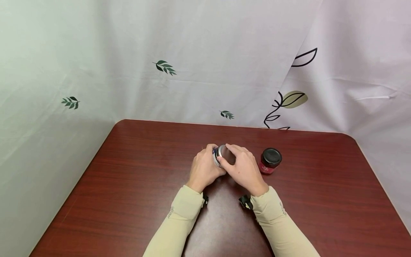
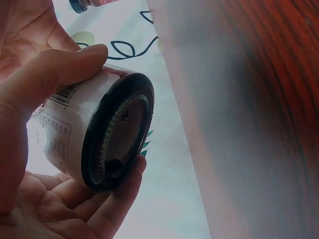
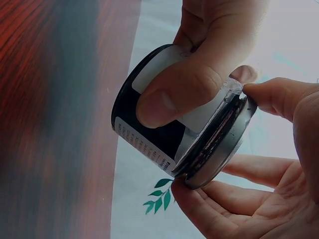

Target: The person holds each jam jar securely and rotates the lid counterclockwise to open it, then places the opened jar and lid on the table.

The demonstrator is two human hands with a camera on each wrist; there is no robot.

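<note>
In the head view my left hand (image 1: pixel 205 167) grips a small glass jar (image 3: pixel 154 132) with a white label and dark contents, tilted over the table. Its dark round base shows in the left wrist view, where the thumb presses the label and the fingers curl beneath. My right hand (image 1: pixel 244 167) holds the rim of the silver lid (image 3: pixel 227 149) between thumb and fingertips. The lid sits at the jar's mouth, with a dark band showing below it. Whether the lid is loose I cannot tell.
A second jar (image 1: pixel 270 157) with a black lid and red label stands upright just right of my right hand. Both hands are above the reddish-brown wooden table (image 1: pixel 144 167). A pale curtain (image 1: pixel 199 92) with leaf prints hangs behind the far edge.
</note>
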